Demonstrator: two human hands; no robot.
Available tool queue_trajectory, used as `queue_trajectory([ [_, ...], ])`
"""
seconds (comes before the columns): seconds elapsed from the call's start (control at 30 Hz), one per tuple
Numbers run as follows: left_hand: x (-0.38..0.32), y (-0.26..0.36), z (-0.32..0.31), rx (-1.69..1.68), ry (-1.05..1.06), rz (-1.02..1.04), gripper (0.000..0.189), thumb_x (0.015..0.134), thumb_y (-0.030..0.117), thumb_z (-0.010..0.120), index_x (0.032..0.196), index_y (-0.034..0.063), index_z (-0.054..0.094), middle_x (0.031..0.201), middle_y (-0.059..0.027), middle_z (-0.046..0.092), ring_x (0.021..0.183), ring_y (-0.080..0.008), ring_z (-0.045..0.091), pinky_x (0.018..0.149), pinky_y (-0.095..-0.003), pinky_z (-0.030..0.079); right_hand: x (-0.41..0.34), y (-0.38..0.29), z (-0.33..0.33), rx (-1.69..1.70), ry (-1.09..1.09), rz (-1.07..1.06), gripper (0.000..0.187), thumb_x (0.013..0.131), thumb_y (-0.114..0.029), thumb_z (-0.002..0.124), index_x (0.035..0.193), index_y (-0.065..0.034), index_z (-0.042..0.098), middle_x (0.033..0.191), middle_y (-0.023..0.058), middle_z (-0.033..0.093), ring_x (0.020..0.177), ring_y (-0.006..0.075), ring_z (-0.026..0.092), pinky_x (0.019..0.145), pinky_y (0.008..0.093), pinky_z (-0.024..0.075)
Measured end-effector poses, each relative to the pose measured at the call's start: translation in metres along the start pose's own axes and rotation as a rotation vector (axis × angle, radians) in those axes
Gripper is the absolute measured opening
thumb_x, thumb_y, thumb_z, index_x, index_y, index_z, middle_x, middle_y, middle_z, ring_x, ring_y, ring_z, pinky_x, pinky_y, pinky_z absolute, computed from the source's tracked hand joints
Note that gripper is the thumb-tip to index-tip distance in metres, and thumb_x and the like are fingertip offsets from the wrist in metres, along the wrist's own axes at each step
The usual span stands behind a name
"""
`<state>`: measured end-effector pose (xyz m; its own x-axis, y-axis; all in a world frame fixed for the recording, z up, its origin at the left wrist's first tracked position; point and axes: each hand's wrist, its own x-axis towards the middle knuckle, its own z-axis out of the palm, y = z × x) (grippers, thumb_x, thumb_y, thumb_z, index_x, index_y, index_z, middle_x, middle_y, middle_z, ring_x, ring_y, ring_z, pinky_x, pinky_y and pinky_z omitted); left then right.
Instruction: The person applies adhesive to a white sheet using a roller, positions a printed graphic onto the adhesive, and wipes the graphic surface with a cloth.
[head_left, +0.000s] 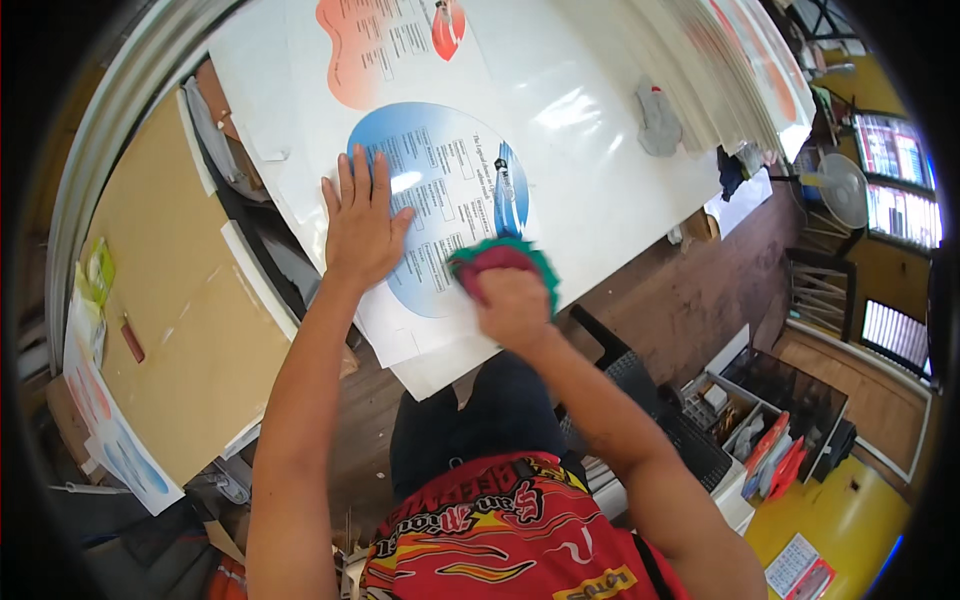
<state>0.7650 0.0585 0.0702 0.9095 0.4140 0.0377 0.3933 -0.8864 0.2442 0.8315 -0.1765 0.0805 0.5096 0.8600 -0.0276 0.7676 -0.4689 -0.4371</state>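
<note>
A glossy printed sheet with a blue rounded graphic (450, 161) lies on the white tabletop (600, 202). Pressed flat on the sheet's left side is my left hand (365, 221), fingers spread, holding nothing. My right hand (514, 304) grips a bunched green and maroon cloth (504, 262) against the sheet's near right part; motion blurs it. Farther up the sheet, an orange graphic (352, 52) shows beside a red-orange printed shape. A loose white paper corner (386, 322) sticks out under the near left edge.
A grey rag (658, 120) lies at the table's right, near a thick stack of sheets (720, 67). To the left, a tan board (180, 300) holds a brown-handled tool (133, 343). A black chair (652, 405) stands close on my right, by a supply box (720, 412).
</note>
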Motion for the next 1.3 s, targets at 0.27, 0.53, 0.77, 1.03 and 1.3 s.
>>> queue_trajectory([
  [0.27, 0.012, 0.010, -0.010, -0.071, -0.139, -0.017, 0.088, 0.087, 0.044, 0.061, 0.150, -0.0051, 0.025, 0.159, -0.0252, 0.016, 0.147, -0.0435, 0.015, 0.112, -0.0680, 0.008, 0.121, 0.057, -0.017, -0.038, 0.147, -0.204, 0.016, 0.073, -0.018, 0.069, 0.075, -0.0091, 0.056, 0.070, 0.0113, 0.059, 0.064, 0.0320, 0.059, 0.059, 0.0446, 0.0472],
  [0.53, 0.015, 0.000, -0.011, -0.159, -0.272, -0.073, 0.095, 0.081, 0.051, 0.063, 0.149, -0.0053, 0.028, 0.157, -0.0276, 0.020, 0.145, -0.0474, 0.018, 0.109, -0.0723, 0.006, 0.502, 0.102, -0.044, -0.220, 0.268, -0.043, 0.031, 0.090, -0.036, 0.051, 0.090, -0.0084, 0.066, 0.088, 0.0181, 0.070, 0.081, 0.0380, 0.067, 0.073, 0.0501, 0.0526],
  [0.77, 0.013, 0.001, -0.008, -0.193, -0.222, -0.115, 0.087, 0.085, 0.052, 0.059, 0.147, -0.0042, 0.033, 0.155, -0.0275, 0.027, 0.144, -0.0455, 0.025, 0.111, -0.0700, 0.010, 0.553, 0.115, -0.038, -0.313, 0.280, -0.050, 0.038, 0.092, -0.039, 0.049, 0.096, -0.0052, 0.066, 0.091, 0.0198, 0.071, 0.082, 0.0393, 0.069, 0.074, 0.0494, 0.0540],
  [1.03, 0.013, 0.004, 0.000, -0.074, -0.069, -0.055, 0.072, 0.097, 0.040, 0.041, 0.149, -0.0074, 0.025, 0.156, -0.0310, 0.022, 0.145, -0.0469, 0.020, 0.115, -0.0628, 0.005, 0.131, 0.064, -0.032, 0.074, -0.378, -0.387, 0.015, 0.077, -0.022, 0.064, 0.085, -0.0096, 0.062, 0.085, 0.0107, 0.065, 0.083, 0.0276, 0.065, 0.071, 0.0450, 0.0485],
  [1.3, -0.016, 0.084, -0.007, -0.215, -0.124, 0.127, 0.085, 0.079, 0.044, 0.073, 0.148, 0.0078, 0.037, 0.157, -0.0224, 0.024, 0.148, -0.0395, 0.018, 0.113, -0.0656, 0.014, -0.100, 0.102, -0.070, 0.164, -0.761, -0.080, 0.028, 0.083, -0.038, 0.065, 0.086, -0.0111, 0.071, 0.082, 0.0164, 0.070, 0.081, 0.0351, 0.069, 0.075, 0.0470, 0.0537],
])
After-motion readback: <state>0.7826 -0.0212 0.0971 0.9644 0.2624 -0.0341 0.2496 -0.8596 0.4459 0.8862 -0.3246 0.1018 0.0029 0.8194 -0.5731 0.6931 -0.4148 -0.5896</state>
